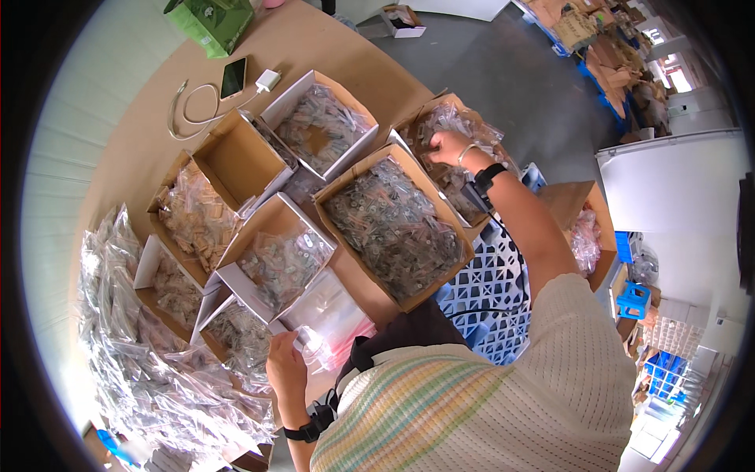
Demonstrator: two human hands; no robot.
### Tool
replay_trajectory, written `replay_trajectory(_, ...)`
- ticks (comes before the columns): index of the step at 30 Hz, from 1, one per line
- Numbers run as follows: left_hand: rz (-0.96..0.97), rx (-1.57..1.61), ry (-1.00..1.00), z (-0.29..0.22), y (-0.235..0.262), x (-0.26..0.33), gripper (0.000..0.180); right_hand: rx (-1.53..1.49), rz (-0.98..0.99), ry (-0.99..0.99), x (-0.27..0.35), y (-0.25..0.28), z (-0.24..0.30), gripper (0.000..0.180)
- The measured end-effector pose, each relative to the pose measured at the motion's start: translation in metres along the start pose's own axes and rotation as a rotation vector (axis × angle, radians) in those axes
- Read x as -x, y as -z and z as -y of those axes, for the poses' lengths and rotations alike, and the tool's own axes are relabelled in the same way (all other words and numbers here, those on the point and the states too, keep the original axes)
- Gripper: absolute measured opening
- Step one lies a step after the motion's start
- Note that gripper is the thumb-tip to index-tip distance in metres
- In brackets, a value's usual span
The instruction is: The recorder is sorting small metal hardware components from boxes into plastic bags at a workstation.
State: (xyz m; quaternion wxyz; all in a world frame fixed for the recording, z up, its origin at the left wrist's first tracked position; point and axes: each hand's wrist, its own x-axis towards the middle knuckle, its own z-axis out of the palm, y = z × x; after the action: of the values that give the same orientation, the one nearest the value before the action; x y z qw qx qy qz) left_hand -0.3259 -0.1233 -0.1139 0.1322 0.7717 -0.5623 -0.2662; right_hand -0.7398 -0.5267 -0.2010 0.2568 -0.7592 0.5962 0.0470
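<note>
My right hand (450,148) reaches into a cardboard box (515,167) of small clear packets at the far right of the table. Its fingers are curled together among the packets, and what they pinch is hidden. Low in the middle, my left hand (286,364) is closed, with a crinkled clear zip bag (316,348) at its fingertips. Flat clear bags with red strips (346,334) lie just right of it. Between the hands stands a large box (321,206) filled with small packets of grey hardware. A white box (236,277) of similar packets sits beyond my left hand.
More boxes hold packets, among them wooden pieces (197,216); one brown box (236,161) is bare inside. A heap of clear bags (141,346) covers the left side. A phone (233,78), a charger (268,80) and a green bag (211,27) lie farther back. A blue-white crate (487,275) stands right.
</note>
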Motion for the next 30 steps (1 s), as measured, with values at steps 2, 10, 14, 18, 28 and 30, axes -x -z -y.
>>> replay_trajectory(2, -0.006, -0.005, 0.002, -0.002, 0.001, -0.002, 0.029, 0.372, 0.13, -0.17, -0.007, -0.015, 0.027, 0.029)
replay_trajectory(10, -0.028, 0.022, 0.042, -0.008, 0.004, -0.008, 0.03, 0.094, -0.098, -0.042, -0.014, -0.024, 0.014, 0.016)
replay_trajectory(14, 0.025, 0.034, 0.109, -0.002, 0.004, -0.003, 0.031, -0.607, -0.038, -0.036, -0.02, 0.038, 0.051, 0.013)
replay_trajectory(18, 0.011, 0.101, 0.076, -0.005, 0.005, -0.007, 0.032, -0.58, 0.292, 0.133, -0.051, 0.072, 0.139, 0.034)
replay_trajectory(28, -0.027, 0.167, 0.179, 0.005, 0.009, -0.002, 0.033, 0.799, 0.427, 0.185, -0.143, -0.037, 0.248, 0.039)
replay_trajectory(30, -0.045, 0.139, 0.156, 0.007, 0.009, 0.001, 0.031, 0.817, 0.461, 0.178, -0.144, -0.036, 0.241, 0.037)
